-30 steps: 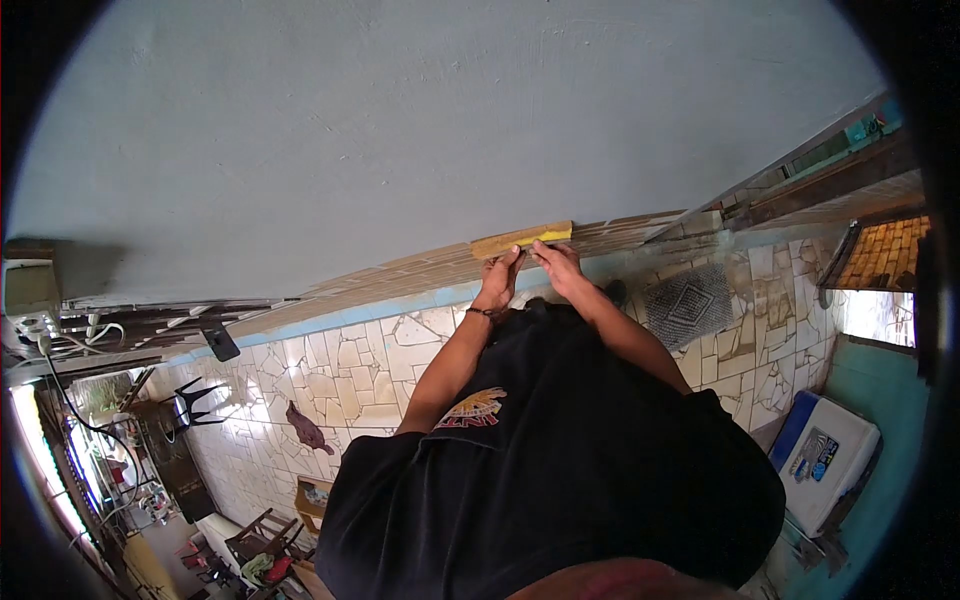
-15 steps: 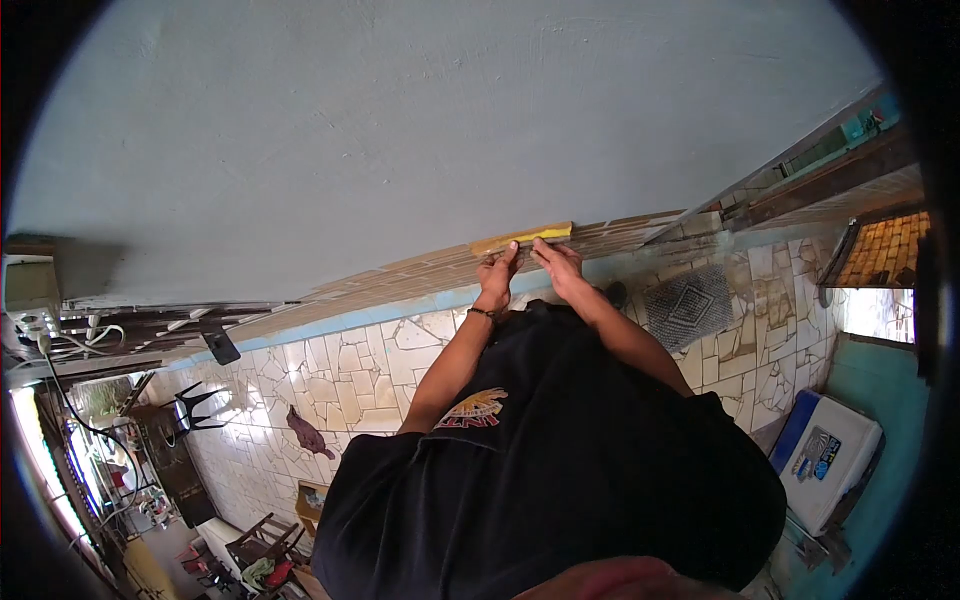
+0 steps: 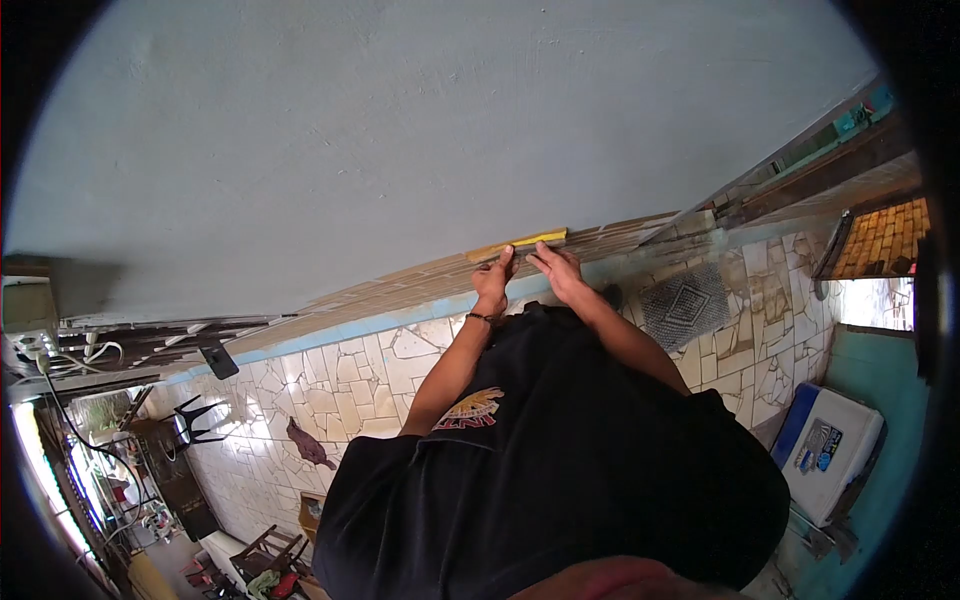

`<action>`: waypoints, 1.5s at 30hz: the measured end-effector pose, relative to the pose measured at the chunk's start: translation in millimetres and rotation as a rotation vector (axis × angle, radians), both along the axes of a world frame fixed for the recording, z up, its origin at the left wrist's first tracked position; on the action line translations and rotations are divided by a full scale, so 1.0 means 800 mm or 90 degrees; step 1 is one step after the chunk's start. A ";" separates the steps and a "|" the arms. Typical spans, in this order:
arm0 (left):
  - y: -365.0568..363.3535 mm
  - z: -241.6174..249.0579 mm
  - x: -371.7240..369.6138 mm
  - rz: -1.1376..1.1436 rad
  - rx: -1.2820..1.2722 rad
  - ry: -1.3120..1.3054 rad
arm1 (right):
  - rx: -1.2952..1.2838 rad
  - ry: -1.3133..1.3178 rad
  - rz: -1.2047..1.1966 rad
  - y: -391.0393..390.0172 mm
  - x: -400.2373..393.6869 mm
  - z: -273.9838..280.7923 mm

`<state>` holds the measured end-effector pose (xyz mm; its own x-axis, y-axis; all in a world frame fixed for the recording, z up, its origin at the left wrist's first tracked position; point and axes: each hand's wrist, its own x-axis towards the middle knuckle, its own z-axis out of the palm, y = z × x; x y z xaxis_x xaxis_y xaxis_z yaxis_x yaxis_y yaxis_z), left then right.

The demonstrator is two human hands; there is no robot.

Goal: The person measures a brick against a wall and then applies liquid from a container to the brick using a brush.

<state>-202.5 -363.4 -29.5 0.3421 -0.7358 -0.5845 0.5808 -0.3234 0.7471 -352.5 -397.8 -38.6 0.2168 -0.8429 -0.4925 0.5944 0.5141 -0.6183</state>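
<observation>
A narrow strip (image 3: 552,237), bright yellow on the right and tan towards the left, lies along the top edge of the brick-patterned band (image 3: 390,287) on the grey wall (image 3: 430,120). My left hand (image 3: 493,282) grips its lower side near the middle, thumb up against it. Just to the right, my right hand (image 3: 558,268) is closed on the same strip with its fingertips at the yellow part. The undersides of both hands' fingers are partly hidden, and the strip's exact kind cannot be made out.
Below the wall runs a light blue border (image 3: 350,325) above a floor of irregular pale tiles (image 3: 375,375). A grey patterned mat (image 3: 686,305) lies right of my arms. A white and blue cooler (image 3: 828,455) stands at lower right, a black stool (image 3: 200,420) at left.
Both hands stay at the strip, with the right fingers shifted slightly along it. The whole view has tilted a little.
</observation>
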 end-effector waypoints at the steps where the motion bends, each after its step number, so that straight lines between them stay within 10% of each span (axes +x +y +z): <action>1: 0.001 0.001 -0.001 0.001 -0.002 -0.003 | 0.006 0.007 0.001 -0.001 0.000 0.004; 45: 0.015 0.002 0.025 -0.008 -0.040 -0.077 | -0.007 0.176 -0.186 0.019 0.020 0.022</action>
